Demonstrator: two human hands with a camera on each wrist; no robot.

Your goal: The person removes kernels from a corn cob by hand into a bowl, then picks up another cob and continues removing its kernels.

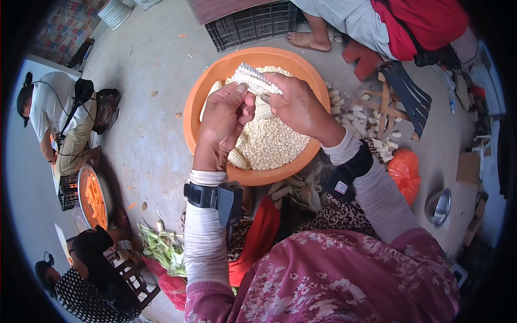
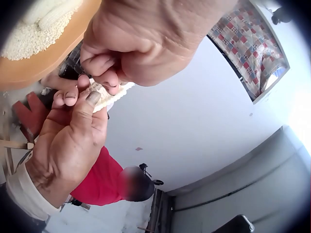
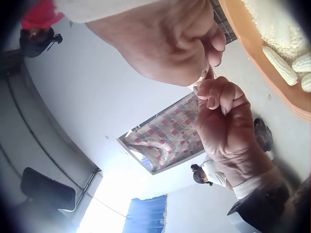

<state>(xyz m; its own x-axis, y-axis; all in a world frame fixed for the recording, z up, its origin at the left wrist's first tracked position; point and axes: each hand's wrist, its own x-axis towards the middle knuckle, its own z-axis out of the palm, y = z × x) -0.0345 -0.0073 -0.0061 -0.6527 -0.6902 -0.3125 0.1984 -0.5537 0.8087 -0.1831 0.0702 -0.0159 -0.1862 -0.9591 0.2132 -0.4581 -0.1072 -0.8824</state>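
A partly stripped corn cob [image 1: 252, 75] with pale kernels is held over a wide orange basin [image 1: 192, 97]. My right hand [image 1: 304, 107] grips it, thumb along the near side. At the cob's other side, my left hand [image 1: 221, 118] has its fingers curled and its thumb pressed on the kernels. In the left wrist view, the cob [image 2: 104, 94] sits between both hands, its bared side partly covered by the right thumb. Loose kernels [image 1: 280, 142] fill much of the basin, with whole ears of corn [image 3: 280, 65] lying on them.
Bare cobs [image 1: 358, 121] lie on the floor right of the basin, beside a wooden stool frame [image 1: 385, 107]. A black crate [image 1: 250, 27] stands behind. Green husks [image 1: 161, 247] lie at the lower left. Other people sit at the left and the back right.
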